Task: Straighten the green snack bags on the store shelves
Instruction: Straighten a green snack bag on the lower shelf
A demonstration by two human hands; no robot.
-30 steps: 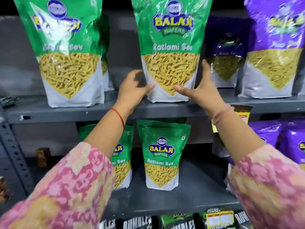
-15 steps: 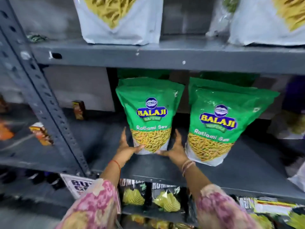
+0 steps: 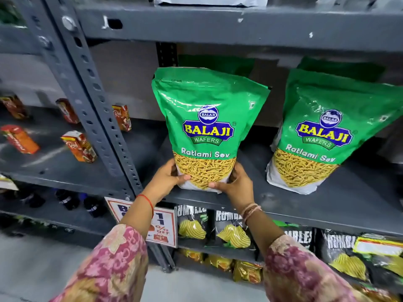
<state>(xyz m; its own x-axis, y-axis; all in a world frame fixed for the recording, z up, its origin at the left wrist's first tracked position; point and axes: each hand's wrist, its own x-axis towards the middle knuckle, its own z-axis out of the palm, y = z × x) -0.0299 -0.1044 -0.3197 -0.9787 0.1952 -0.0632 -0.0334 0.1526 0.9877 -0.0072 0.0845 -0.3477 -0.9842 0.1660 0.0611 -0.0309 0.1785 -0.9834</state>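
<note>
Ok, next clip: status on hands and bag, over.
Both hands, left and right, clamped on base of left green bag, upright on shelf. Second green bag leaning, untouched. Nothing in the way.

bright overhead light, glare on green bag (image 3: 207,118) top; edges bowed, left shelf items blurred.

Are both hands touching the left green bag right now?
Touching. The head view shows the left hand and right hand pressed against the lower corners of the left green bag, thumbs lying across its front.
</note>
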